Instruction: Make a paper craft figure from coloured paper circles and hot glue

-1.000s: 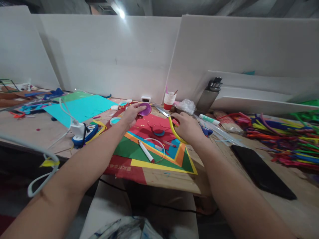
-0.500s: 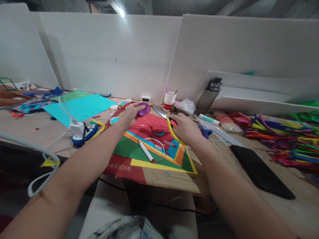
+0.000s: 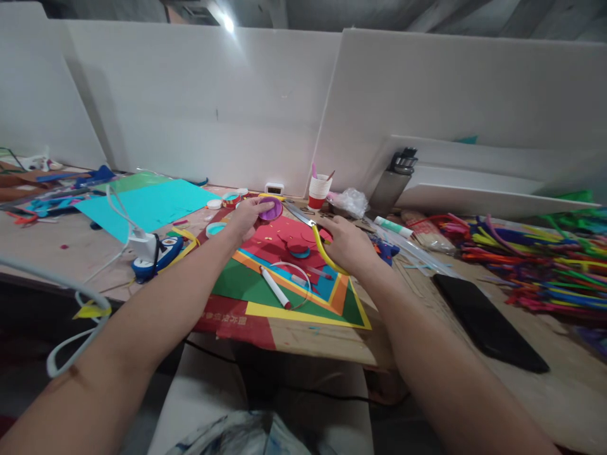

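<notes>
Little has shifted: my left grip (image 3: 246, 216) still pinches the purple disc (image 3: 271, 208) above the far red paper (image 3: 284, 245), my right grip (image 3: 348, 245) closed round the yellow-handled scissors (image 3: 318, 243) just beside it.

Both arms bare: left forearm (image 3: 165, 309) and right forearm (image 3: 427, 354) uncovered up to the frame edge. Left hand (image 3: 244, 218) and right hand (image 3: 348, 246) bare too. Bottom centre: a bit of clothing (image 3: 237, 437), pale fabric with dark blue streaks, garment type unclear.
</notes>
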Demonstrator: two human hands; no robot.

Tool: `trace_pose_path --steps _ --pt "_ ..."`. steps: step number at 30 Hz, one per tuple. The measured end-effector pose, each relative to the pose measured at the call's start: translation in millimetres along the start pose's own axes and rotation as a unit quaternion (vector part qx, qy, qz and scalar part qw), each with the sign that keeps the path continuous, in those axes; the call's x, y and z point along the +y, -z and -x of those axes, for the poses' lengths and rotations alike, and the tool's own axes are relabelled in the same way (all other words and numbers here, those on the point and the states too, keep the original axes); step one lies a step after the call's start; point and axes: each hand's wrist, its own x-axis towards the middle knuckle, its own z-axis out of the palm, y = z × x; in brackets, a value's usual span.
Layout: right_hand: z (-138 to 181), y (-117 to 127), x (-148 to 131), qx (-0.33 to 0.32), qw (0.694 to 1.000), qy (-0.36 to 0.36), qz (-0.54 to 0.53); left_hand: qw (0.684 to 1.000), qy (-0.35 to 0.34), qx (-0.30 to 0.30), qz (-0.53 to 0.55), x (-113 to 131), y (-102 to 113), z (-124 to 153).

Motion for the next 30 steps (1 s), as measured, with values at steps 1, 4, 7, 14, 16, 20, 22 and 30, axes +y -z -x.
trace_pose_path --steps 1,4,7,14,16,20,22,30 --pt "0 0 0 -0.003 1.0 0.001 0.0 1.0 -0.003 0.001 -0.002 0 1 -1" --pt "-1 -1 1 -0.005 1.0 0.008 -0.006 1.0 -0.011 -0.001 -0.01 -1 2 -2" --pt "-1 -3 2 0.002 1.0 0.011 -0.025 1.0 -0.006 0.0 -0.015 0 1 -1" --pt "-1 -4 5 0.009 0.999 0.029 -0.032 1.0 0.014 -0.005 -0.016 5 -2 4" --pt "0 -2 5 0.005 0.999 0.029 -0.03 0.999 0.021 -0.008 -0.025 5 -3 4" --pt "1 1 1 -0.008 0.999 0.022 -0.021 0.998 0.032 -0.023 -0.058 4 -6 5" --pt "1 1 -1 -0.008 1.0 0.012 -0.017 0.998 0.031 -0.029 -0.053 3 -7 6" --pt "-1 -3 3 0.002 0.999 0.016 -0.037 0.999 0.012 -0.011 -0.043 3 -9 8"
